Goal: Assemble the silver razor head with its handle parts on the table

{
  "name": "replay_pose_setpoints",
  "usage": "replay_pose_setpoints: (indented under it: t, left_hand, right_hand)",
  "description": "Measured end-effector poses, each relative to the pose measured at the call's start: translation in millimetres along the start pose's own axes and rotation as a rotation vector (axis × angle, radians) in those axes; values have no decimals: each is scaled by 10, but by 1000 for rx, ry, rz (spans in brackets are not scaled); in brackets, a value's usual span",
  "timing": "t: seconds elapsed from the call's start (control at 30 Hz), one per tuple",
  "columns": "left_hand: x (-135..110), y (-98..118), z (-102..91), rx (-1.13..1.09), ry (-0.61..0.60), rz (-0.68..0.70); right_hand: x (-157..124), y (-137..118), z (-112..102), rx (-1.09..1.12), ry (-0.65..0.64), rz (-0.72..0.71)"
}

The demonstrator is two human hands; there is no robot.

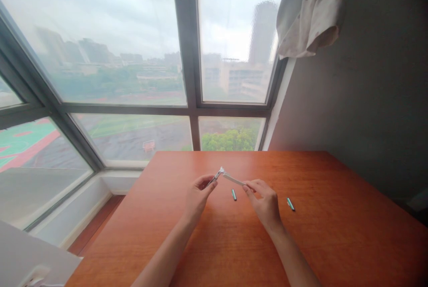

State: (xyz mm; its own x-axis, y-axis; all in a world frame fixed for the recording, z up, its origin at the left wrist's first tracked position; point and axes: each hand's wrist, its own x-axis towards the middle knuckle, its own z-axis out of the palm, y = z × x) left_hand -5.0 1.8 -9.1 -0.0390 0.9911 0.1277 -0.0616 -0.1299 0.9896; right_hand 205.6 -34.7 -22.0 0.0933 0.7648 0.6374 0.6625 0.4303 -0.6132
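My left hand point(201, 192) is closed around a slim silver-and-dark handle point(215, 177), which points up and to the right and ends in a small pale head. In the fingers of my right hand point(263, 197) is a thin white stick point(233, 179), tilted up to the left. Its far end meets or nearly meets the handle's head; I cannot tell whether they touch. Below the stick lies a small green-and-dark bar point(234, 194) on the table. A similar green bar point(290, 204) lies to the right of my right hand.
Both arms reach over a reddish-brown wooden table point(334, 242). Large framed windows point(194, 108) stand beyond its far edge. A light shirt point(307, 14) hangs at the upper right before a grey wall point(371, 81). A white ledge point(76, 215) runs along the left.
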Motion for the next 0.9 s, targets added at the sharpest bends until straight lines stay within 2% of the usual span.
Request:
replay_pose_setpoints:
  t: [0.3,0.67,0.9]
  left_hand:
    - [-24,2,41,-1,-29,2]
    - [-34,37,50,-33,15,-3]
    - [-19,7,33,-24,15,3]
  right_hand:
    - [-20,4,45,16,-13,-17]
    - [-29,1,24,-89,32,-17]
    - [-27,-26,11,-29,17,-15]
